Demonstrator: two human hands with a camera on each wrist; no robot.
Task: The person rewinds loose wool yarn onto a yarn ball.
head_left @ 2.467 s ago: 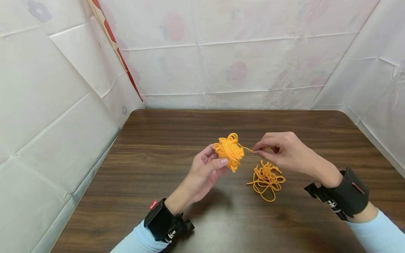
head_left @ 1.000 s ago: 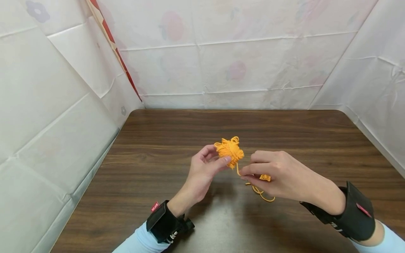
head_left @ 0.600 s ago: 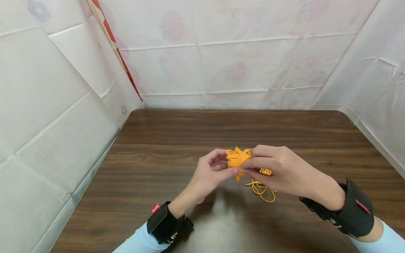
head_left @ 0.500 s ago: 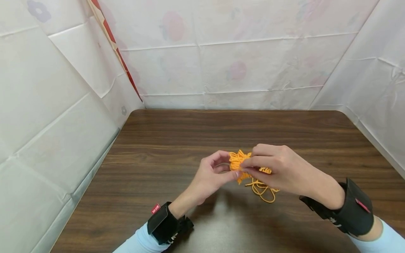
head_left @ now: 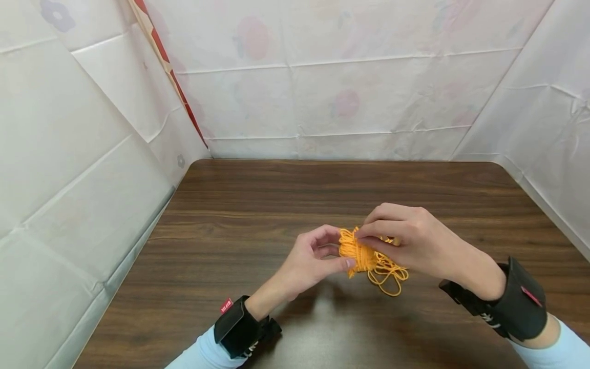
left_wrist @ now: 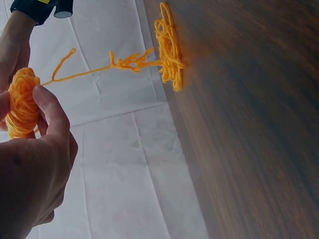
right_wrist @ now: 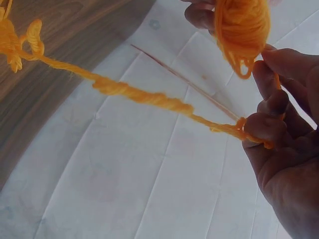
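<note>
My left hand (head_left: 318, 253) grips a small orange yarn ball (head_left: 354, 250) between thumb and fingers above the brown table (head_left: 258, 205). The same ball (left_wrist: 20, 102) shows in the left wrist view, and the ball (right_wrist: 242, 27) at the top of the right wrist view. My right hand (head_left: 405, 238) pinches the yarn strand (right_wrist: 149, 97) right beside the ball, fingers curled over it. The strand (left_wrist: 99, 68) runs down to a loose pile of orange yarn (head_left: 389, 271) lying on the table, partly hidden under my right hand.
White sheeting (head_left: 322, 92) walls the table at the back and on both sides. A red-striped edge (head_left: 161, 56) runs down the back left corner. Black wrist straps (head_left: 237, 325) sit on both forearms.
Over the earlier frames my right hand carried the strand round the ball, from the far right side, under it, then up close against it. The ball and left hand sank lower and drifted right.
</note>
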